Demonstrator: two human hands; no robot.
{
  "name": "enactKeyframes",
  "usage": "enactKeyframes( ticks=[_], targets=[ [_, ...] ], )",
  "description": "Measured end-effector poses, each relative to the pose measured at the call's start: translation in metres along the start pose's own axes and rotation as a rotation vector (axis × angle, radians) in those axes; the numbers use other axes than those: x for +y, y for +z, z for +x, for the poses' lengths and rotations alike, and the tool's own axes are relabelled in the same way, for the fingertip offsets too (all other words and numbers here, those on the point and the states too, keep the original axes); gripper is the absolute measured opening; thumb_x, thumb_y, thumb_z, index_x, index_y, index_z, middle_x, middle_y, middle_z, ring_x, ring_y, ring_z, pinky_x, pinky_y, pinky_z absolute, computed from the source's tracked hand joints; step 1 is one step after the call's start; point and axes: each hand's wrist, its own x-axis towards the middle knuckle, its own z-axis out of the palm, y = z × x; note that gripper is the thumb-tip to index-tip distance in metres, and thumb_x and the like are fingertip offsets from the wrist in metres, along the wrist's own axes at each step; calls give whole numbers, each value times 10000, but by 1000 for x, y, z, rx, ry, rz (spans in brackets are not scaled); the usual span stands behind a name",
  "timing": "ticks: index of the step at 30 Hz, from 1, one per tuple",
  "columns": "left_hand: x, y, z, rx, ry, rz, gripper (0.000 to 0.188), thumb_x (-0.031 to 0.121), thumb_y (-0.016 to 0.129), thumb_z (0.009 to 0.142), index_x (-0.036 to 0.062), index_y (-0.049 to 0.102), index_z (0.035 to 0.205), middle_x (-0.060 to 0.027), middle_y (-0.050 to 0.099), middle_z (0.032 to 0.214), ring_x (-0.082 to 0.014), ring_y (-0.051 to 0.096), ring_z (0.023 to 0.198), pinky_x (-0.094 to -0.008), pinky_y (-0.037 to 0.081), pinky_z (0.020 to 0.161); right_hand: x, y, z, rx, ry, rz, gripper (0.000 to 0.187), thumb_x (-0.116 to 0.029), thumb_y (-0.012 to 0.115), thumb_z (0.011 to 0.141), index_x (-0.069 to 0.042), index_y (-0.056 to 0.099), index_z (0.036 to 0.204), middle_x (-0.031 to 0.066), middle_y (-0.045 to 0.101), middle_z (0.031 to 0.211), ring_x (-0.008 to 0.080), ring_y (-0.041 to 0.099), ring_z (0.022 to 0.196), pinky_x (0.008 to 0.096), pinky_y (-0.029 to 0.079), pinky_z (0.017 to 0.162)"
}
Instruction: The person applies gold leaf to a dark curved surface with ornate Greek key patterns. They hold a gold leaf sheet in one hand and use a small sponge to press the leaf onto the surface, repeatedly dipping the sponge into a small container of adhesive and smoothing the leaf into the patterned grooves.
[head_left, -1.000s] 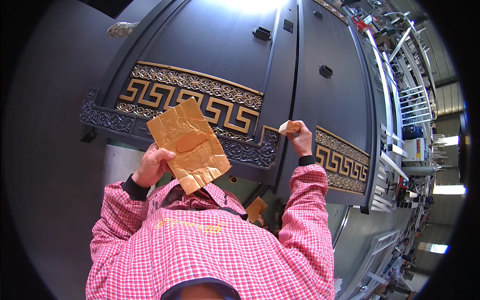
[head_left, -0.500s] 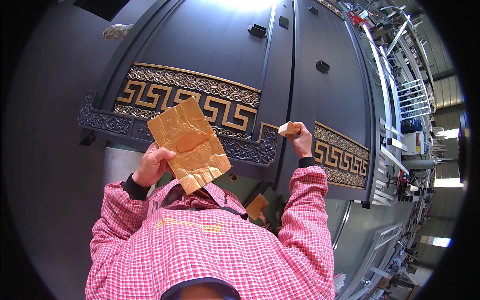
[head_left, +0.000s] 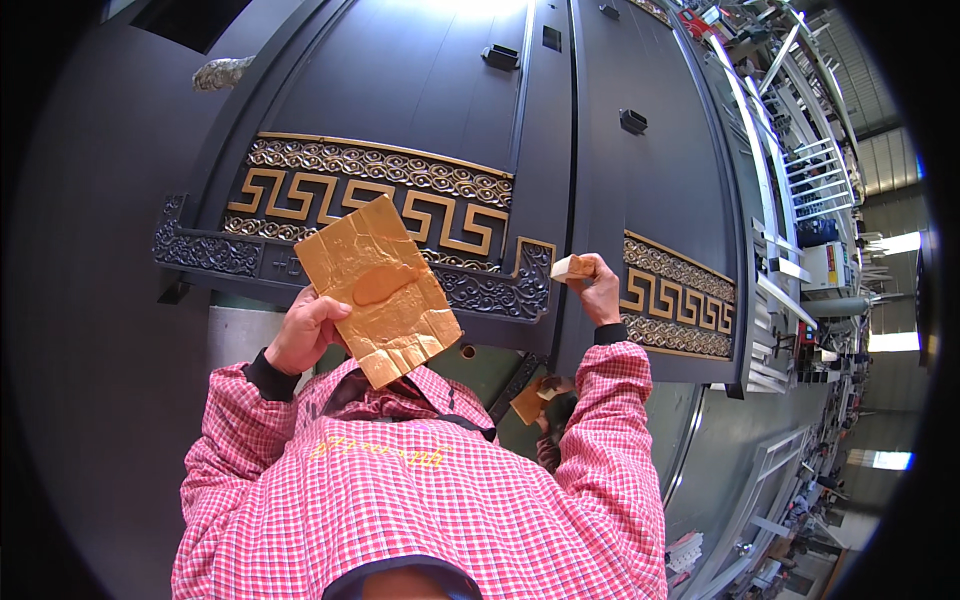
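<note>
My left hand (head_left: 308, 332) grips a gold-coated, creased flat sheet (head_left: 415, 325) by its edge, thumb on top. A wet-looking patch of gold paint lies in the sheet's middle. Pinched in my right hand (head_left: 602, 292) is a small white sponge-like block (head_left: 566, 268) with gold-brown stain on it. The block is close to the dark carved corner trim (head_left: 510, 293), whose upper edge carries a gold line; whether they touch I cannot tell. Behind both hands spreads a large dark panelled door (head_left: 420, 90) with a gold Greek-key band (head_left: 450, 222) between scrolled borders.
Below the door, another person's hand (head_left: 560, 384) is beside a second gold sheet (head_left: 528, 404). Black box-shaped fittings (head_left: 632, 121) stick out from the door. White metal frames (head_left: 820, 178) stand along the workshop's right side. A grey pale block (head_left: 240, 335) is under the door's left part.
The door has shifted slightly left in view. My right hand with the block sits a little lower and further left. The other person's hand now shows more by the second sheet.
</note>
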Motion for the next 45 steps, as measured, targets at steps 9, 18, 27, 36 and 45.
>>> enactKeyframes(
  ticks=[9, 18, 27, 36, 45],
  targets=[
    [3, 0, -3, -24, -11, 27, 480, 42, 484, 782, -24, 407, 1251, -144, 573, 1140, -253, 637, 968, -379, 564, 777, 4, -1, -29, 19, 14, -23, 249, -9, 730, 703, -55, 607, 914, 78, 685, 833, 174, 667, 830, 293, 519, 737],
    [3, 0, -6, -52, -18, 4, 469, 61, 486, 802, -29, 376, 1249, -157, 582, 1093, -249, 672, 842, -363, 598, 574, -4, -6, -65, 1, 57, -99, 273, -23, 728, 689, -65, 607, 930, 91, 674, 819, 187, 665, 812, 295, 512, 712],
    [3, -7, -7, -258, -73, -5, 491, 106, 489, 863, -5, 315, 1309, -173, 554, 1149, -273, 665, 888, -346, 606, 567, -112, -13, -76, 119, -79, 25, 317, 7, 718, 716, -37, 596, 1005, 66, 674, 879, 145, 647, 841, 272, 505, 746],
    [-2, -3, -7, -322, -103, -18, 483, 260, 433, 957, 29, 284, 1354, -142, 554, 1152, -261, 659, 904, -346, 606, 572, -220, 28, -84, 9, -390, -2, 346, -29, 755, 667, -57, 603, 977, 89, 643, 915, 237, 636, 843, 314, 508, 740],
    [0, -4, -6, -353, -142, 119, 511, 234, 422, 939, 7, 268, 1370, -167, 499, 1251, -275, 634, 982, -360, 605, 587, -231, 35, -90, -40, -470, -222, 323, -40, 717, 652, -64, 590, 948, 94, 637, 897, 283, 615, 847, 348, 505, 735]
  ],
)
